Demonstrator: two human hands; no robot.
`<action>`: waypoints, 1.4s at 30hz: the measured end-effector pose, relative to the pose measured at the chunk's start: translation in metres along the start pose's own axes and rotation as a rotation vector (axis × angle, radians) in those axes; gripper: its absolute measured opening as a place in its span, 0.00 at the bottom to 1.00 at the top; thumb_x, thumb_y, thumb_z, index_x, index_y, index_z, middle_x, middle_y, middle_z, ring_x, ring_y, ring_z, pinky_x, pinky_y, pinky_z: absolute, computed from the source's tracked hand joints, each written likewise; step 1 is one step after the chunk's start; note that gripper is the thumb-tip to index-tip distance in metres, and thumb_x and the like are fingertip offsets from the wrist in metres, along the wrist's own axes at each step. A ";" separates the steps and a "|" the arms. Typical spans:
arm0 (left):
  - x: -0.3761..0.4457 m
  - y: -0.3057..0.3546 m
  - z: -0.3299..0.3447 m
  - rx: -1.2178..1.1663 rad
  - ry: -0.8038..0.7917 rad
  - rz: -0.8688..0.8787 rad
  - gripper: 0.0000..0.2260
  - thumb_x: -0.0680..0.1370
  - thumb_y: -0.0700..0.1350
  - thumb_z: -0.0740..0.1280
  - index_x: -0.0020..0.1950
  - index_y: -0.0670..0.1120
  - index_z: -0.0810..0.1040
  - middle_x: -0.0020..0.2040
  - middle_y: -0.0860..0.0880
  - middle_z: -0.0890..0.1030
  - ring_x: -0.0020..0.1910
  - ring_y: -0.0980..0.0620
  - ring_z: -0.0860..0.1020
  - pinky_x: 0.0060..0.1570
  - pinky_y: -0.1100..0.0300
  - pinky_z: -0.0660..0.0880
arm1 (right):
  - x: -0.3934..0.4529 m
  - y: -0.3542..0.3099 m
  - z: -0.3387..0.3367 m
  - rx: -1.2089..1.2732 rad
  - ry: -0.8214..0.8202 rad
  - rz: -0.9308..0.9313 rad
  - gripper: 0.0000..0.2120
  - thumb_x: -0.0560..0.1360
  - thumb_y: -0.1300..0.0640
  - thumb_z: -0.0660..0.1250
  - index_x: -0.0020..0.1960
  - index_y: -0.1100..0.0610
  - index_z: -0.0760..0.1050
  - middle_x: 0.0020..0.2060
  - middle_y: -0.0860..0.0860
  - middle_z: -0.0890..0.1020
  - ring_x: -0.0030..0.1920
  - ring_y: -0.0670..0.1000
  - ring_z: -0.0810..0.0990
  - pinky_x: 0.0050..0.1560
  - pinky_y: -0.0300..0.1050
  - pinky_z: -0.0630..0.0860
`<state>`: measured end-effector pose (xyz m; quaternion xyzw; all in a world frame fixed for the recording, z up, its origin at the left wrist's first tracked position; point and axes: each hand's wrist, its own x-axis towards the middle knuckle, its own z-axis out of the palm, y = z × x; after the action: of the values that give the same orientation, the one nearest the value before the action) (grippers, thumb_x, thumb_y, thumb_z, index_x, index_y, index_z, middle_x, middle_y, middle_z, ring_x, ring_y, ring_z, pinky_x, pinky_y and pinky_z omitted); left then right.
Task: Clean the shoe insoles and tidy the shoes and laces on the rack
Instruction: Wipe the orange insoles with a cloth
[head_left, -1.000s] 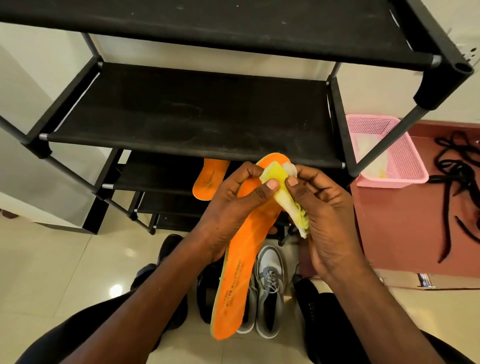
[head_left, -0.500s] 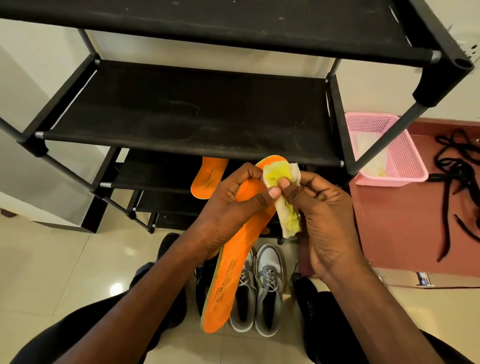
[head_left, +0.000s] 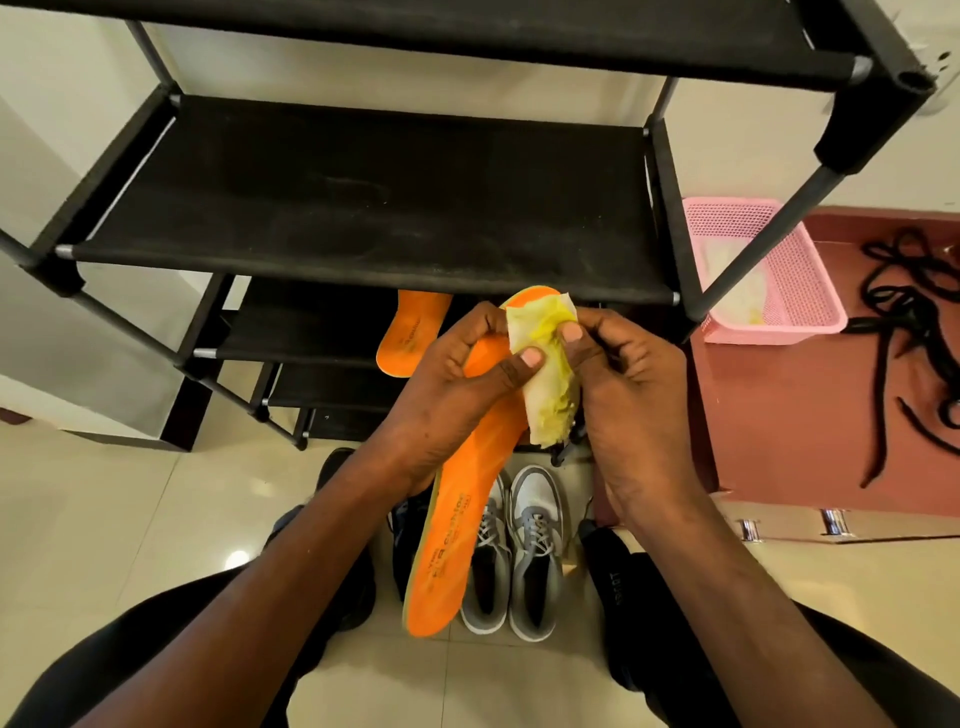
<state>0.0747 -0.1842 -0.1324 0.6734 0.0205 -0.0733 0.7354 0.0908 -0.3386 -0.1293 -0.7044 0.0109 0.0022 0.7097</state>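
Foam orange insole slants through my left hand, fingers curled around its forepart; my right hand pinches crumpled yellow-stained white wipe against toe.

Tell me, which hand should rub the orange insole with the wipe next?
Probably the right hand. It already pinches the yellow-stained wipe against the toe end of the orange insole. The left hand grips the insole and steadies it, so it seems better left holding.
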 end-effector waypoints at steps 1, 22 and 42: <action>0.000 -0.001 0.000 0.008 -0.005 0.001 0.11 0.81 0.42 0.69 0.61 0.40 0.75 0.56 0.45 0.84 0.56 0.43 0.84 0.56 0.47 0.82 | 0.000 -0.001 -0.001 0.006 -0.005 0.000 0.09 0.83 0.60 0.66 0.59 0.56 0.84 0.51 0.49 0.88 0.55 0.49 0.86 0.55 0.50 0.84; -0.013 0.003 -0.017 -0.055 0.063 -0.062 0.13 0.82 0.43 0.67 0.61 0.35 0.72 0.61 0.33 0.77 0.57 0.38 0.81 0.44 0.51 0.82 | -0.008 -0.008 0.003 0.002 -0.056 0.049 0.07 0.82 0.64 0.68 0.58 0.58 0.81 0.41 0.50 0.88 0.44 0.45 0.86 0.42 0.38 0.81; -0.006 0.009 -0.013 -0.035 0.091 -0.015 0.12 0.83 0.47 0.67 0.64 0.43 0.77 0.62 0.43 0.82 0.60 0.44 0.83 0.60 0.38 0.80 | -0.002 -0.004 0.003 0.128 -0.032 -0.028 0.11 0.78 0.67 0.71 0.58 0.60 0.74 0.40 0.48 0.83 0.43 0.47 0.84 0.37 0.42 0.81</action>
<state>0.0712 -0.1699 -0.1239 0.6627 0.0605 -0.0476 0.7449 0.0888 -0.3359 -0.1252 -0.6576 -0.0102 0.0029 0.7533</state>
